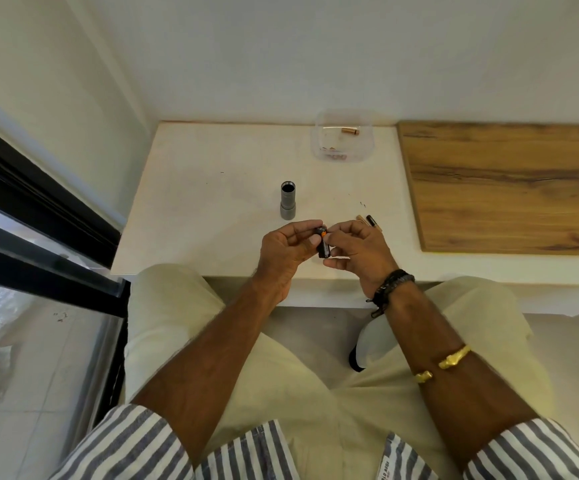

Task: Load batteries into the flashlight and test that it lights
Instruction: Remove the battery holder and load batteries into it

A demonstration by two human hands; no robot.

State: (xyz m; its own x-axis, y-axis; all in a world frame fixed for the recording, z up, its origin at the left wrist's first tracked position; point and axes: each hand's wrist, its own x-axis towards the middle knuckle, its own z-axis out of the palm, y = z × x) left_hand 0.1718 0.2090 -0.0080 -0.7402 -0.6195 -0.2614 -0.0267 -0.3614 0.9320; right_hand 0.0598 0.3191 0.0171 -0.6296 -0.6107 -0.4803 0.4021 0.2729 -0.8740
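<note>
Battery holder held in both hands above the near tabletop edge.

The left hand [282,249] and right hand [357,249] each close fingers on the black battery holder [323,243], an orange-tipped battery at its far end, long axis near 12–6 o'clock. The open grey flashlight body [288,200] stands on the white tabletop [211,202] at about 11 o'clock from the grip, nearer the left hand. Loose batteries [371,220] lie at 2 o'clock; a clear container [343,136] farther, at 1 o'clock.
</note>
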